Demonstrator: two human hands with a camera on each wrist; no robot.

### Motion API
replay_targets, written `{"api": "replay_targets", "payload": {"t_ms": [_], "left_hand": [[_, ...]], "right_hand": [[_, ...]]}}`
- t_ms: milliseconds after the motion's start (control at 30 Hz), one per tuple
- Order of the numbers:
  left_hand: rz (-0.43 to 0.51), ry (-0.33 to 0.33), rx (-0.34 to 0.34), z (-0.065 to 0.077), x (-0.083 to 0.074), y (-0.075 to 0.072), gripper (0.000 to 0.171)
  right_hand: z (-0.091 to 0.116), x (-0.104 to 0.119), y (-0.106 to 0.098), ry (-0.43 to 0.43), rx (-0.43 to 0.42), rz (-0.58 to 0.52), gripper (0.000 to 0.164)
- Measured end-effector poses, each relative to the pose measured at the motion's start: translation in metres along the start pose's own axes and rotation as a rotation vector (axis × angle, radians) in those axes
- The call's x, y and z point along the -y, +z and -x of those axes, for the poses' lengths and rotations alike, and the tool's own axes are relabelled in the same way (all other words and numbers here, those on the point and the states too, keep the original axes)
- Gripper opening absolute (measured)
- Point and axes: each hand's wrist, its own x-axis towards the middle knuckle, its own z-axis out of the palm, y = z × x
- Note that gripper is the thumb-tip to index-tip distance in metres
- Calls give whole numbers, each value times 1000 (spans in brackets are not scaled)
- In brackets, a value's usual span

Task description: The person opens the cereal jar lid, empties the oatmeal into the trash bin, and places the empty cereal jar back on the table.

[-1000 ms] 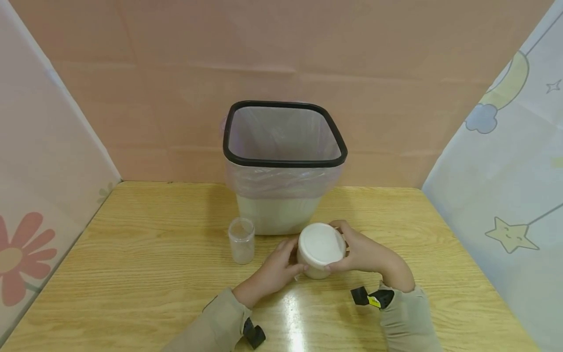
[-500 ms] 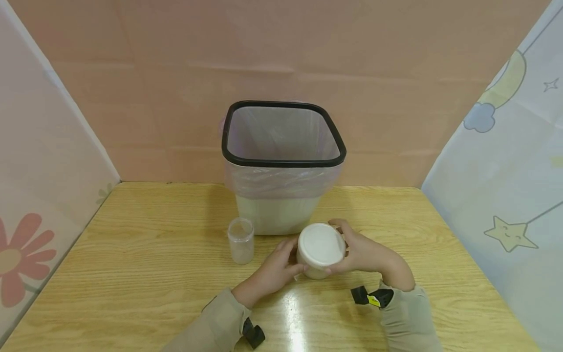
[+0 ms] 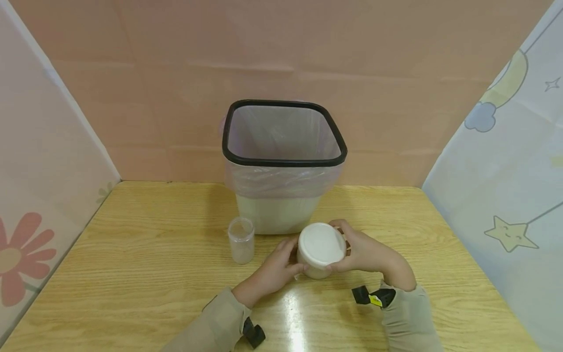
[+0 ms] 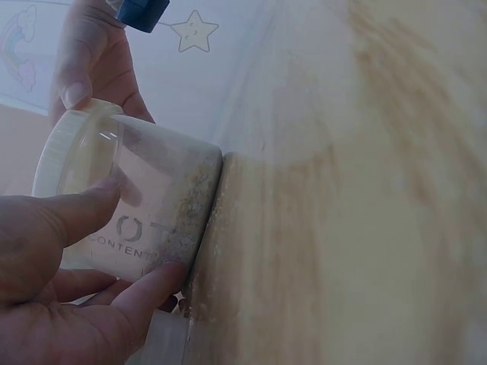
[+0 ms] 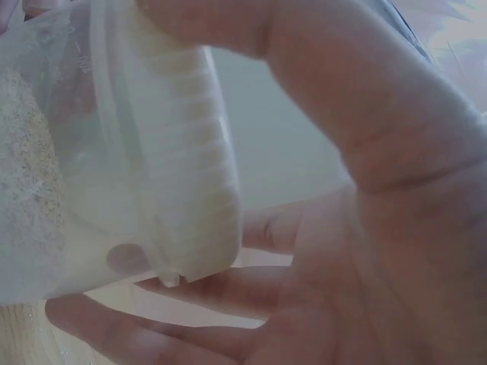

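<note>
In the head view, no shift is seen over the last second: the clear jar point(image 3: 314, 272) is kept, its white lid point(image 3: 322, 243) on, between the curled left hand point(image 3: 278, 266) and right hand point(image 3: 362, 249) at the table point(image 3: 145, 254), before a bin point(image 3: 277, 217) lined with a bag point(image 3: 286, 182) and beside a small clear container point(image 3: 242, 243), so a steady hold is judged. In the left wrist view, pale flakes point(image 4: 196, 190) are seen inside near the base, which appears to be rested on the table. In the right wrist view, the ribbed lid is gripped by right thumb and fingers, and unfilled space is left between lid and flakes.
</note>
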Motion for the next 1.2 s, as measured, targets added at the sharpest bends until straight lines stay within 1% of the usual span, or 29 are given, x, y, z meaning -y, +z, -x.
{"api": "replay_targets", "payload": {"t_ms": [200,300,400,467,567,667,800,900,1033,1100,1200], "left_hand": [[-19,-12,4,0,0,-2,68],[-19,-19,6,0,-1,-3,67],[-17,-24,6,0,-1,-3,67],[-16,-26,4,-1,-2,-3,66],[-18,-18,3,-1,-1,-3,66],[-13,-18,5,-1,-2,-3,66],[-19,-24,9,-1,-2,-3,66],[-31,-25,6,0,-2,-3,66],[-40,-23,3,-1,-2,-3,67],[-43,-22,2,-1,-2,-3,67],[-44,-21,2,-1,-1,-3,67]], "right_hand": [[-1,-1,-2,-27,23,-56,91],[0,-3,-3,-20,46,-81,95],[-1,-3,-2,19,49,-94,102],[-2,-2,-1,54,32,-68,106],[-3,0,1,83,4,-17,103],[-3,0,2,70,-9,11,94],[-2,-2,1,26,7,-19,90],[-1,-3,0,12,34,-56,92],[0,-4,0,24,63,-100,99],[0,-4,1,30,66,-116,103],[-2,-5,2,33,54,-115,103]]}}
